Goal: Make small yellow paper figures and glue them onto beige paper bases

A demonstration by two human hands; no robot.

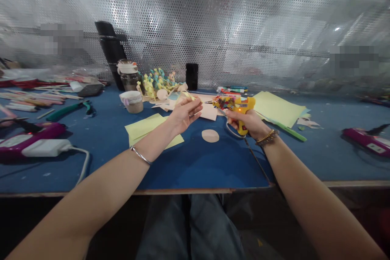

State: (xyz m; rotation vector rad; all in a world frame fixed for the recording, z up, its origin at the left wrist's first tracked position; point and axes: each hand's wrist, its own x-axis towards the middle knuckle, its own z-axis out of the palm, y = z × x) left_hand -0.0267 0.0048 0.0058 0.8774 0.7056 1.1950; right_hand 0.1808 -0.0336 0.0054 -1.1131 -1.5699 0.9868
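1. Pale yellow paper, seemingly one small piece (191, 97), sits pinched in the fingertips of the left hand (187, 112), toward half past ten if the beige disc (210, 135) is the dial's centre and twelve faces the mesh. Its outline is too small to make out. A light edge grip should keep skin clear of the nozzle.
2. The disc lies flat, touched by neither hand.
3. The right hand (249, 121), toward two o'clock, is wrapped round the handle of a yellow glue gun (250, 103); the nozzle points toward nine, just beside the left fingertips. It is probably hot, so a slow squeeze and a tiny dab would serve best, with both wrists steady.
4. Across the blue table (201, 172), a purple power strip (55, 131) lies at nine, green-handled pliers (65, 111) just past nine, a paper cup (131, 102) at ten and yellow sheets (143, 127) nearer in, at nine.
5. Paper flowers (154, 83) crowd half past ten; a dark phone (191, 76) stands between eleven and twelve.
6. Markers (233, 89) lie at one, a larger yellow-green sheet (276, 107) at two, a green cutter (289, 130) at three.
7. Behind everything, a perforated metal screen (213, 20) spans the room, catching bright reflections.
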